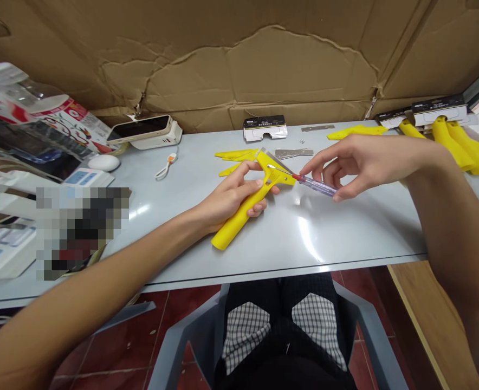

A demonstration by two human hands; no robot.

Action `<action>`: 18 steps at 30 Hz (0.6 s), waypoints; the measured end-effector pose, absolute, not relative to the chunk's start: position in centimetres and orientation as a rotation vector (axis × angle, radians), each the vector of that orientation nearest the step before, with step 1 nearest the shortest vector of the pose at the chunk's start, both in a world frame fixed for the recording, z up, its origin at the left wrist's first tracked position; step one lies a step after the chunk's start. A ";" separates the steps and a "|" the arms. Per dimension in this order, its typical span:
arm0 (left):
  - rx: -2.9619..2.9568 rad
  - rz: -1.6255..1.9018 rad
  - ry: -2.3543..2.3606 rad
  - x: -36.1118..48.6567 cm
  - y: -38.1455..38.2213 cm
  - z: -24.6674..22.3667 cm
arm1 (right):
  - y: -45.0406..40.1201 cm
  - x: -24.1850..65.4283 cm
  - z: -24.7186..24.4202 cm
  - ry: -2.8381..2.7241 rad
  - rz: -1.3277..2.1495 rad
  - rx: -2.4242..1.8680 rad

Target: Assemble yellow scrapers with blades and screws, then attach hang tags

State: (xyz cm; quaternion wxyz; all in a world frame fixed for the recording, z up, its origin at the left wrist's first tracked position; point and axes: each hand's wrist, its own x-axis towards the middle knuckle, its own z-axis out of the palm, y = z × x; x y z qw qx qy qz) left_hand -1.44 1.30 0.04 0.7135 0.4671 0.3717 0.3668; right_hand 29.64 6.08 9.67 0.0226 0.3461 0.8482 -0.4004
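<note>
Scraper (pixel 241 219) of yellow colour is in left hand (pixel 241 189), above the middle of the worktop (pixel 182 206). The left fingers are clamped around its neck, and its handle points to seven o'clock. The right hand (pixel 355 162) is at three o'clock from the scraper head. Its thumb and fingers are closed on the transparent handle of a screwdriver (pixel 318 186), whose thin metal shaft lies across the head.

With this head as centre of the clock, and twelve on the far side, thin metal blades (pixel 294 153) lie near at two o'clock, and other yellow pieces (pixel 235 155) at ten. At twelve is a black and white packet (pixel 266 129); more yellow handles (pixel 453 146) lie well apart, around three. Between nine and ten o'clock, a phone (pixel 142 130) rests on a white box (pixel 160 136), and near them is a small loop cord (pixel 166 165). Farther, at nine, there is a white mouse (pixel 103 162), beside a large bottle (pixel 10 84). Cardboard (pixel 264 65) stands behind the worktop.
</note>
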 end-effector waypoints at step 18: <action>1.108 0.872 0.906 -1.2 1.2 0.1 | 5.4 29.5 9.7 2.909 -0.926 1.293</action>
